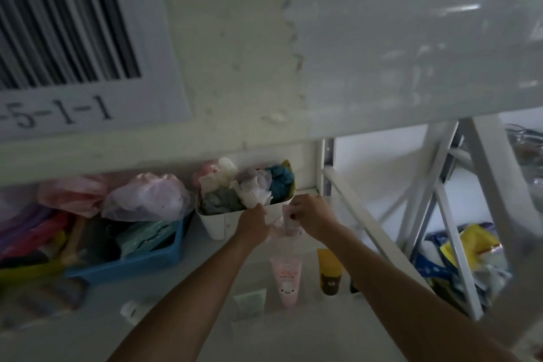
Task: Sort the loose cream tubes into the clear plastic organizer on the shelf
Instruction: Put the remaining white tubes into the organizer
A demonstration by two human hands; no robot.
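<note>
Both my hands are stretched out to the back of the white shelf (205,341), meeting just in front of a white bin. Between them is a small pink-and-white tube (289,225); my right hand (314,219) pinches its top and my left hand (254,223) closes on its left side. Nearer to me several loose tubes lie on the shelf: a pink tube (286,279), a yellow tube with a brown cap end (329,270) and a pale green tube (251,301). I cannot make out the clear organizer for certain in the dim light.
The white bin (217,223) is stuffed with crumpled bags and cloth. To its left a blue basket (132,264) holds packets, with plastic bags (147,197) behind it. The upper shelf edge with a barcode label (67,23) hangs overhead. A white rack frame (440,214) stands at the right.
</note>
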